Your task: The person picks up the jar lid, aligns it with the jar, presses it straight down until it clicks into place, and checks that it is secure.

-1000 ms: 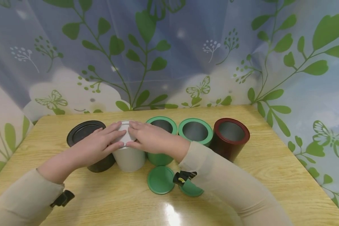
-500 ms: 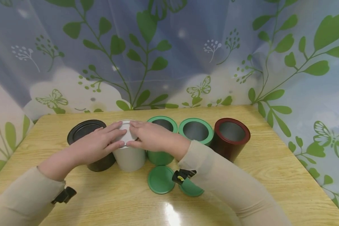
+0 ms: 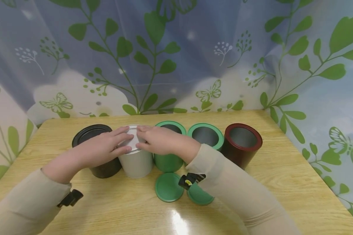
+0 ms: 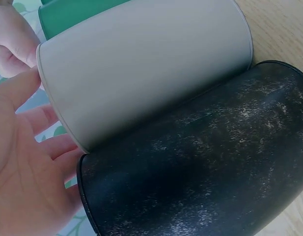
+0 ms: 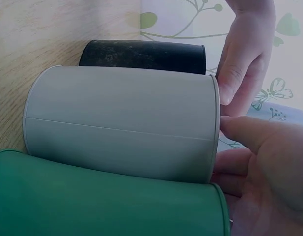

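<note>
A light grey-white can (image 3: 136, 165) stands upright with its lid (image 3: 131, 141) on top. My left hand (image 3: 98, 148) reaches over the black can and lays its fingertips on the left part of this lid. From the other side my right hand (image 3: 164, 140) rests its fingers on the lid's right edge, passing over a green can (image 3: 168, 163). Both hands have their fingers extended. In the left wrist view the thumb and fingers meet the rim of the white can (image 4: 146, 64). The right wrist view shows the right fingers (image 5: 234, 167) at that same rim.
The black can (image 3: 89, 133) stands left of the white one. To the right are another open green can (image 3: 206, 136) and an open dark red can (image 3: 242, 137). Two green lids, one full disc (image 3: 169, 187) and one partly covered (image 3: 200, 195), lie in front on the wooden table (image 3: 111, 209).
The head view has shifted very slightly. Both hands stay on the white can's lid, and the cans and green lids keep their places.
</note>
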A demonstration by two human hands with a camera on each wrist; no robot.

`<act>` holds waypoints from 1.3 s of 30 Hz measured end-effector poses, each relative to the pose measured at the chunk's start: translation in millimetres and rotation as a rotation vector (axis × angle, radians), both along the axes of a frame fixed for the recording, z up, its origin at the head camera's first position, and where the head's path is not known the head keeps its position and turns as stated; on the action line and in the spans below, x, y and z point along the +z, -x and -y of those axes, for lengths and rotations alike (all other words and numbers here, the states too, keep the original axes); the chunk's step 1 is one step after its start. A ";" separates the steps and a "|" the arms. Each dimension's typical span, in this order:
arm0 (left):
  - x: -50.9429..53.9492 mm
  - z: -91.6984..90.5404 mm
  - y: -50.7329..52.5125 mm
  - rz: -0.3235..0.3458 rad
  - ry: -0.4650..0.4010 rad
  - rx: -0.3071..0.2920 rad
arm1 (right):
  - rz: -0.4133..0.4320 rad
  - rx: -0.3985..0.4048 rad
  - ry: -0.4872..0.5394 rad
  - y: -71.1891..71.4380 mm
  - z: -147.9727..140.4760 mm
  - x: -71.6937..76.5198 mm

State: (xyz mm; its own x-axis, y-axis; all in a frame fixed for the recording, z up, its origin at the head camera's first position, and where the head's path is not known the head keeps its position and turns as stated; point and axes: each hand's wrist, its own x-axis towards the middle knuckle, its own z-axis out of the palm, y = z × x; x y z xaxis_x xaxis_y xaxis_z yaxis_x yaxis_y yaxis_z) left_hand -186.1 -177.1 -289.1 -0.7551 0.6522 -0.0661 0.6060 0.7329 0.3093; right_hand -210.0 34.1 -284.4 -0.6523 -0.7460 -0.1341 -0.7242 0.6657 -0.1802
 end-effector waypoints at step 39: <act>-11.1 -0.5 -5.2 0.052 -0.036 0.054 | -0.112 -0.052 -0.142 -10.8 2.4 -11.0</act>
